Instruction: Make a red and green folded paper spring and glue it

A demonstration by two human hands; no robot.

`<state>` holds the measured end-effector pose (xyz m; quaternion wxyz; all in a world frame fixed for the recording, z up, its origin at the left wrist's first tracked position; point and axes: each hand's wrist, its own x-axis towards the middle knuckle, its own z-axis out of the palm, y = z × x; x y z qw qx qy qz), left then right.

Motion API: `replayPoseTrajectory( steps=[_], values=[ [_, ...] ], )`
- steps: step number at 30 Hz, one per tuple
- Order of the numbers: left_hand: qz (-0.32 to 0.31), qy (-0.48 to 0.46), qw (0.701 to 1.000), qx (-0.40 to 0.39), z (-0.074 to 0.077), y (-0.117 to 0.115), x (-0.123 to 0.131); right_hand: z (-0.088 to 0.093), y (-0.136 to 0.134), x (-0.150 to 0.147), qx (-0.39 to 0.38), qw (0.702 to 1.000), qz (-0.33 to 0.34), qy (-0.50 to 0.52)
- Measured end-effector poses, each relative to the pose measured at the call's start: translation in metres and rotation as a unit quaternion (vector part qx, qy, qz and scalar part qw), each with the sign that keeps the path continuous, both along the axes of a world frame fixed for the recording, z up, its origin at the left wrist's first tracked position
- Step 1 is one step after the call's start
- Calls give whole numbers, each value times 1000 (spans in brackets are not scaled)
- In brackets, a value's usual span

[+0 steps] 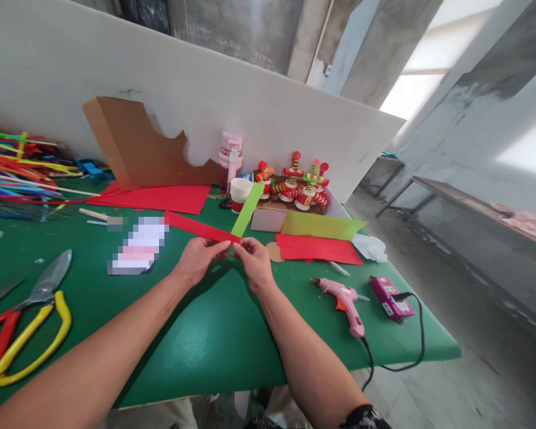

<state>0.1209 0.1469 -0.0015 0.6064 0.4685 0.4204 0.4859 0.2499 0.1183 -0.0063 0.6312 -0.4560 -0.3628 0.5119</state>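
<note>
Above the middle of the green table, my left hand pinches a red paper strip between thumb and fingers. My right hand grips the same strip at its right end, where a green paper strip meets it at an angle. The red strip stretches away to the left, and the green one points up and to the right. Both sets of fingers are closed and almost touching. How the two strips join is partly hidden by my fingertips.
A pink glue gun and a purple power box lie on the right. Large scissors are at left. Behind stand paper cups, a box of paper figures, red sheets and cut brown cardboard.
</note>
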Motion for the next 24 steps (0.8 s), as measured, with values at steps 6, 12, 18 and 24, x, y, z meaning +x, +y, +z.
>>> replayPoseTrajectory(
  steps=[6,12,18,24],
  values=[
    [-25,34,999,25,4,-2,-1,6,-2,4,-2,1000,5,-24],
    [-67,98,991,54,4,-4,1,4,-1,3,-6,1000,-25,11],
    [-60,84,993,61,4,-3,0,1,0,5,-22,999,-11,27],
    [-32,16,999,8,7,0,-4,2,4,10,-24,997,-43,65]
  ],
)
